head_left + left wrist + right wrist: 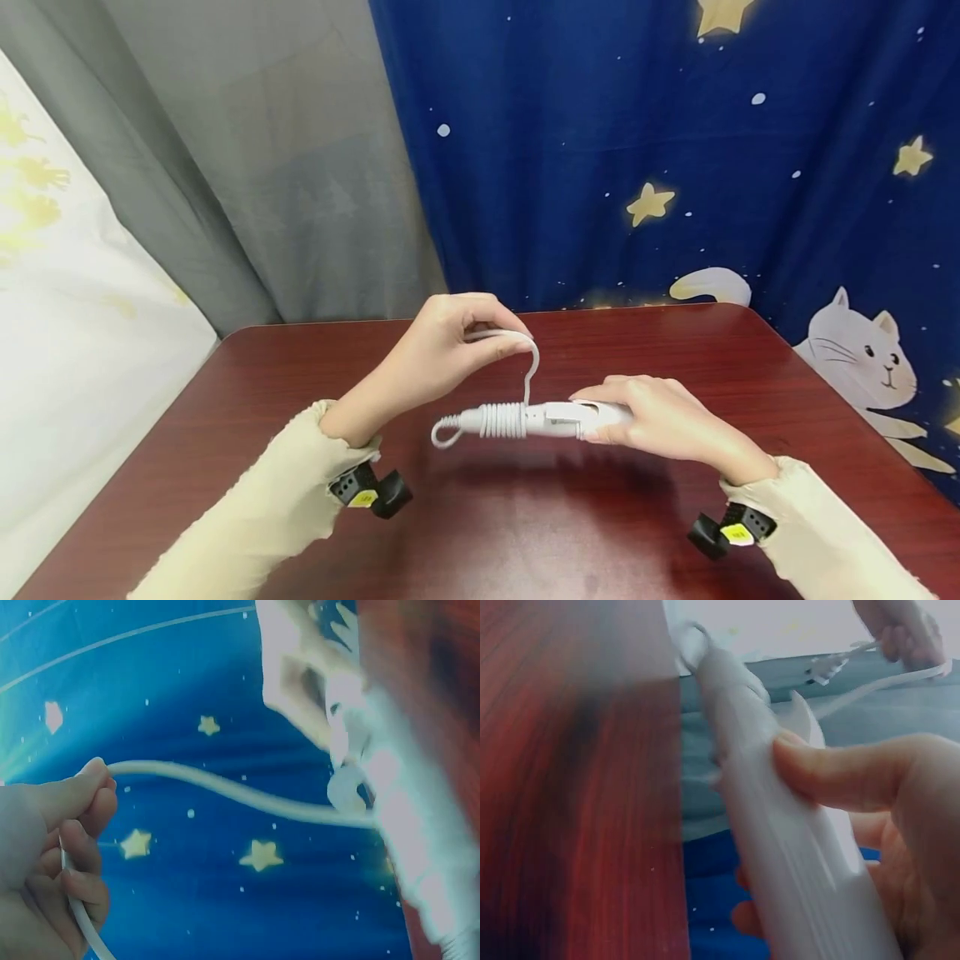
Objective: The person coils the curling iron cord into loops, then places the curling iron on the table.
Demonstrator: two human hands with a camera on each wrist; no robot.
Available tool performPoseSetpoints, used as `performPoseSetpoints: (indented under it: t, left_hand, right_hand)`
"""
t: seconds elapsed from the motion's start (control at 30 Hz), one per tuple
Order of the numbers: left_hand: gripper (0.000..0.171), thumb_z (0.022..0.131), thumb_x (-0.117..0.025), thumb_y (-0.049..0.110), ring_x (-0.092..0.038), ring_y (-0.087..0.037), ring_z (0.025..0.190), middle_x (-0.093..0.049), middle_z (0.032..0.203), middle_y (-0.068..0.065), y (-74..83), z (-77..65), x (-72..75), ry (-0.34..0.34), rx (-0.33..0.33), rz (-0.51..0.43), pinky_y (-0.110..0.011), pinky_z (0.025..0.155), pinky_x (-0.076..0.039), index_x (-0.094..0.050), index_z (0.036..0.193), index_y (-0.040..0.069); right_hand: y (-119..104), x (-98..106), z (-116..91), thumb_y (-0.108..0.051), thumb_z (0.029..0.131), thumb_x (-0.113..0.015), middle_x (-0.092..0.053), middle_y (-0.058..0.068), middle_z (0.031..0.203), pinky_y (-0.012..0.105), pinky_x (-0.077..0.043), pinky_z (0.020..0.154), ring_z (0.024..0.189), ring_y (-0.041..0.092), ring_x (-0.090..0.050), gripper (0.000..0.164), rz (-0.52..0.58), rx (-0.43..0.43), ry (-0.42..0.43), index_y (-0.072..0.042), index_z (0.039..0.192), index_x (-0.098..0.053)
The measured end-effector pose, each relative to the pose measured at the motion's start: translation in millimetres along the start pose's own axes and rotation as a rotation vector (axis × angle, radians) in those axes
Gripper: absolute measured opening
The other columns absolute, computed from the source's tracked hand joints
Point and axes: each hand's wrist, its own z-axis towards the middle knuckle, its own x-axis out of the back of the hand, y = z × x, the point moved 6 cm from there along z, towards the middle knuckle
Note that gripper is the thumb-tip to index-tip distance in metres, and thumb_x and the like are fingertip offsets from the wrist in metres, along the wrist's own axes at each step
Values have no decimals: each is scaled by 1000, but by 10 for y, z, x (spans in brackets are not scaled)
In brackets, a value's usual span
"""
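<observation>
A white hair iron (551, 419) is held level above the table, its power cord wound in several turns (502, 420) round the handle. At its left end the cord makes a small loop (446, 435). My right hand (652, 417) grips the body at the other end, thumb (832, 772) along its side near a raised lever (806, 720). Up and to the left, my left hand (465, 342) pinches the free cord (225, 791) between thumb and fingertips. That cord rises from the last turn. The plug (826, 669) dangles beyond the left hand in the right wrist view.
Below both hands spreads a dark red wooden table (360, 533). Behind it hang a grey curtain (300, 167) and a blue star-patterned curtain (562, 167); white cloth (75, 333) is at the left. Each wrist carries a small black camera (367, 487).
</observation>
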Motion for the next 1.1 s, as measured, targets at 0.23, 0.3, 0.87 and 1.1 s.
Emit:
performPoseSetpoints:
  t: [0.23,0.3,0.87,1.1]
  left_hand:
    - [7,77,-72,3,-55,-5,64,-64,77,6,108,-96,-118,-11,-10,39,-22,56,-48,-71,83,6]
    - [8,76,-73,3,-54,-4,64,-64,78,6,107,-130,-138,0,10,51,-22,55,-47,-71,83,6]
    - [36,94,-54,19,-45,-10,41,-61,67,5,-218,-583,-333,-190,335,-49,-27,39,-42,-54,129,17]
    - [43,99,-42,16,-49,-24,41,-59,70,0,-366,-817,-411,-343,405,-188,-35,42,-46,-36,141,25]
  right_hand:
    - [151,59,41,-54,79,-63,-60,-10,92,36,-42,59,77,10,-54,41,-42,-153,164,-34,115,-62]
    - [198,84,36,-52,80,-62,-62,-5,97,38,-42,59,80,14,-56,44,-40,-191,203,-30,118,-62]
    - [455,460,-151,-44,83,-63,-61,12,112,51,-37,65,90,29,-54,47,115,-392,497,-22,125,-57]
    - [437,537,-185,-42,82,-66,-61,13,113,46,-35,63,88,28,-53,48,131,-389,551,-22,124,-58]
